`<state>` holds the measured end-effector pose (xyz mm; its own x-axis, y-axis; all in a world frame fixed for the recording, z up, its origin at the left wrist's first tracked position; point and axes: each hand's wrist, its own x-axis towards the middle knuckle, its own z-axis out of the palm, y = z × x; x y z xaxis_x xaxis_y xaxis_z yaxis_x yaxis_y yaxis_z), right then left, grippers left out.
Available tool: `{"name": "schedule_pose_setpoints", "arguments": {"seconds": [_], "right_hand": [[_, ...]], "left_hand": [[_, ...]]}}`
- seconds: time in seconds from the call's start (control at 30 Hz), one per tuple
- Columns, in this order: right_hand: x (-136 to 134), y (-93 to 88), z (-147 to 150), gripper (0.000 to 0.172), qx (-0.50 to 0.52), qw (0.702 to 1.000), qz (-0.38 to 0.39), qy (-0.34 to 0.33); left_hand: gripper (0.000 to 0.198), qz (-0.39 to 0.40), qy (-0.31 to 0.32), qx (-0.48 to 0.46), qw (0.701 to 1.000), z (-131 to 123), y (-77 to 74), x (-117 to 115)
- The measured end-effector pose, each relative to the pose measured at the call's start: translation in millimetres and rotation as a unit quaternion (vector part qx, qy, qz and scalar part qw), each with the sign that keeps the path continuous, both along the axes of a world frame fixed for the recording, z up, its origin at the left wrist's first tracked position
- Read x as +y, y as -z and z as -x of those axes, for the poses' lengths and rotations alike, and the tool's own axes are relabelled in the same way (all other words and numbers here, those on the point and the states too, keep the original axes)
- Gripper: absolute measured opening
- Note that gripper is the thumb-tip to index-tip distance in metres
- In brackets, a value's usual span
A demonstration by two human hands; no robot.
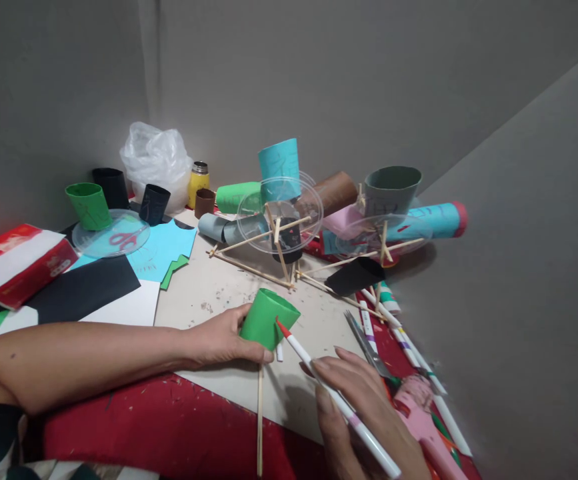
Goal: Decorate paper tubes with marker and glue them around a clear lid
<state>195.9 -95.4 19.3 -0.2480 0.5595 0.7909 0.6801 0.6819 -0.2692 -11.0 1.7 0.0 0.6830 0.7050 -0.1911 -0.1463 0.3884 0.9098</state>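
My left hand (229,337) is closed round a green paper tube (263,320), tilted over the pale board, its open end facing up and right. Between the fingers of my right hand (359,407) is a white felt-tip marker (336,397); its red tip meets the tube's side, or comes very close to it. Below the tube a thin wooden stick (260,420) runs down towards me. A small white piece, perhaps a marker cap, shows just under the tube. Scissors (366,343) lie right of the tube, by another white marker (368,325).
Behind stand stick frames with clear plastic discs (249,233), a blue tube (279,167) and a grey tube (393,190). At left are a red box (19,263), black paper (89,290) and blue paper (169,243). A plastic bag (156,160) and yellow bottle (199,183) sit near the wall.
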Motion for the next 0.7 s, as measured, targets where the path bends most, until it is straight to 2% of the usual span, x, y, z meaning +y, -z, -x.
{"name": "schedule_pose_setpoints", "arguments": {"seconds": [0.13,0.53,0.7], "right_hand": [[-0.6,-0.7,2.5,0.036,0.005,1.0,0.006,-0.022],[2.7,0.3,4.9,0.035,-0.02,1.0,0.012,-0.02],[2.8,-0.3,4.5,0.034,-0.021,1.0,0.015,-0.012]], "left_hand": [[0.061,0.014,-0.007,-0.008,1.0,-0.9,2.2,-0.6],[0.067,0.028,-0.014,-0.006,0.999,-1.6,1.0,-1.4],[0.06,0.019,-0.013,-0.008,1.0,-1.8,-0.1,-2.0]]}}
